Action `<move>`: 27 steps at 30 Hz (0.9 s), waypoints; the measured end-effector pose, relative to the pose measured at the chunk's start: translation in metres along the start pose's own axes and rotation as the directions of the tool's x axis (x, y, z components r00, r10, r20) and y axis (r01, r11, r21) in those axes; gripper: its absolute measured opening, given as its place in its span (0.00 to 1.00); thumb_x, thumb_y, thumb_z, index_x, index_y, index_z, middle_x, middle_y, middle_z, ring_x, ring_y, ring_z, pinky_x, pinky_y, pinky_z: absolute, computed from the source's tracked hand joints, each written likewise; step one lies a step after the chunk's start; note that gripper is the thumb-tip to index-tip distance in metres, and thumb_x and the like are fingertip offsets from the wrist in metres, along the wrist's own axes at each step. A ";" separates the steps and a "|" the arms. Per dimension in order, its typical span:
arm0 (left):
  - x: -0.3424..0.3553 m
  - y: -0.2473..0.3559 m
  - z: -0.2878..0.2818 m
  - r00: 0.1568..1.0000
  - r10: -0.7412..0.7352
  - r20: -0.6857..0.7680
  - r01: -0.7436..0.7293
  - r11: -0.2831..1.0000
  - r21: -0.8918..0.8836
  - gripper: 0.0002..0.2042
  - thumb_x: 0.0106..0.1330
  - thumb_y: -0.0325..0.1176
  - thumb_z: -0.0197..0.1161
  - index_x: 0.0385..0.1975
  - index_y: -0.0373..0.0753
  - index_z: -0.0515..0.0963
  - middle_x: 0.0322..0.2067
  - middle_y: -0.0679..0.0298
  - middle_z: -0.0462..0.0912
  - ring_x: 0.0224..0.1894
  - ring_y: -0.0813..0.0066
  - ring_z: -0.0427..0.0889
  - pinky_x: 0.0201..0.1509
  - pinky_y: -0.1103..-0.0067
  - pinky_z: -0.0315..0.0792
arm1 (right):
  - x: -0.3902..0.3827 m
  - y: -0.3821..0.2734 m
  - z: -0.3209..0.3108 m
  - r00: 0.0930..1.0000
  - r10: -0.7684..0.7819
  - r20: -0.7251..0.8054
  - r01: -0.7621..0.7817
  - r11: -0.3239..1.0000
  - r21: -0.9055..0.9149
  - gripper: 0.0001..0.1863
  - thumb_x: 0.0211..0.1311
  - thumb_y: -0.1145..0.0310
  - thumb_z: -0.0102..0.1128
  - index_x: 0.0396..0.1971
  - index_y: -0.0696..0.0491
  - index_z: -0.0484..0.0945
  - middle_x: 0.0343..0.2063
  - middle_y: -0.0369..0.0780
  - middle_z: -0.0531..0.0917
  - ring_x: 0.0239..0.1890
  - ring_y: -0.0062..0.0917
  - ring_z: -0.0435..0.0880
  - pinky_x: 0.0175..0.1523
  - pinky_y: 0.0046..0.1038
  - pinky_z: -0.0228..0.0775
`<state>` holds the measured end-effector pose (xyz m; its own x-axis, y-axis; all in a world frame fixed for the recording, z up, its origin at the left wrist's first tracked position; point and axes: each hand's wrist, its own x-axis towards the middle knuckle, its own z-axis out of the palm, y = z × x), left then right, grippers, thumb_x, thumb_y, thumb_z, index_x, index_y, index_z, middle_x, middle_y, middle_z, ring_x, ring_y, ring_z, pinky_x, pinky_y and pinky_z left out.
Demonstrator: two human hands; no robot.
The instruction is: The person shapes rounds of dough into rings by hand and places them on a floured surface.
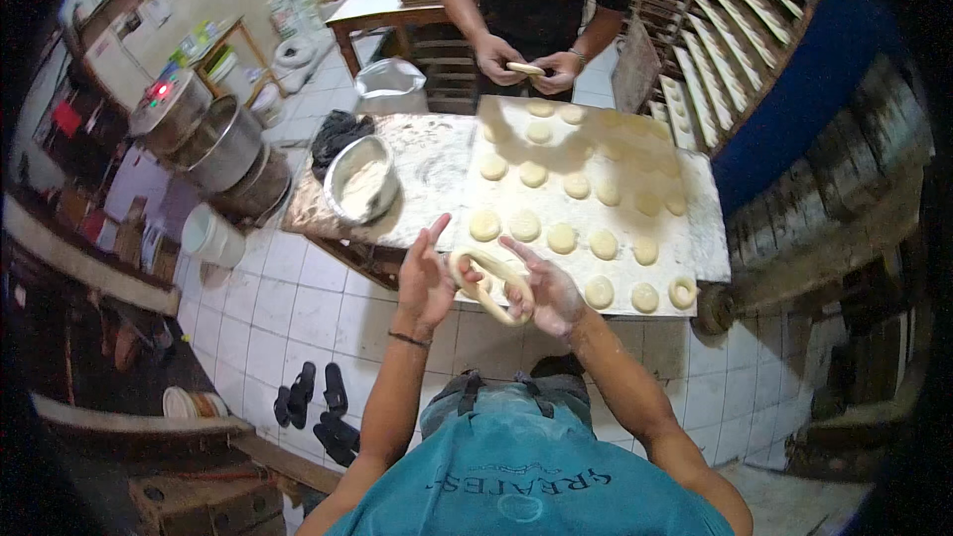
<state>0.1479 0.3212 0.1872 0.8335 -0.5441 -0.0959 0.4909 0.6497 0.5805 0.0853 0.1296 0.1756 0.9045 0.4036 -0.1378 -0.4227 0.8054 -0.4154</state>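
A long loop of pale dough (pixel 500 268) hangs stretched between my two hands, above the table's near edge. My left hand (pixel 427 283) has curled fingers through its left end, with thumb and another finger pointing up and out. From the other side my right hand (pixel 554 300) hooks fingers into the right end, one finger stretched toward the table. Beyond my hands, several round dough discs (pixel 562 238) lie in rows on a floured board (pixel 457 179). One smaller dough ring (pixel 683 280) with a hole rests at the near right corner.
A metal bowl of flour (pixel 362 184) sits at the table's left, beside a black cloth (pixel 338 139). Across the table a person (pixel 526 0) in a dark shirt holds a dough piece (pixel 526 68). Racks of trays (pixel 730 40) stand far right; sandals (pixel 336 392) lie on the tiled floor.
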 end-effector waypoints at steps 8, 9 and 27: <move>0.069 -0.081 0.058 0.916 -0.385 0.116 0.396 0.913 -0.097 0.29 0.65 0.53 0.40 0.57 0.36 0.56 0.30 0.60 0.77 0.21 0.76 0.72 0.32 0.76 0.70 | -0.060 -0.030 -0.053 0.980 -0.198 0.024 0.193 0.974 0.122 0.29 0.59 0.65 0.41 0.62 0.45 0.51 0.27 0.39 0.75 0.22 0.19 0.72 0.27 0.21 0.67; 0.083 -0.088 0.087 0.935 -0.318 -0.160 0.308 0.948 -0.087 0.28 0.63 0.52 0.44 0.54 0.36 0.59 0.21 0.65 0.74 0.16 0.81 0.66 0.25 0.80 0.67 | -0.062 -0.041 -0.067 0.931 -0.333 -0.151 0.357 0.919 0.170 0.26 0.59 0.64 0.42 0.60 0.46 0.54 0.22 0.37 0.73 0.20 0.19 0.69 0.25 0.21 0.65; 0.257 -0.376 0.112 0.828 -0.539 -0.157 0.414 0.397 0.819 0.24 0.63 0.38 0.51 0.57 0.41 0.54 0.28 0.66 0.70 0.23 0.82 0.68 0.24 0.84 0.64 | -0.189 -0.190 -0.274 0.497 -0.376 -0.782 0.203 0.927 -0.316 0.26 0.64 0.56 0.41 0.57 0.53 0.55 0.32 0.43 0.75 0.30 0.23 0.74 0.35 0.23 0.67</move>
<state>0.1491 -0.1222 0.0350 0.4653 -0.7168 -0.5194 0.3323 -0.4024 0.8530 0.0106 -0.2186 0.0343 0.6530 -0.4411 -0.6157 -0.1903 0.6913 -0.6971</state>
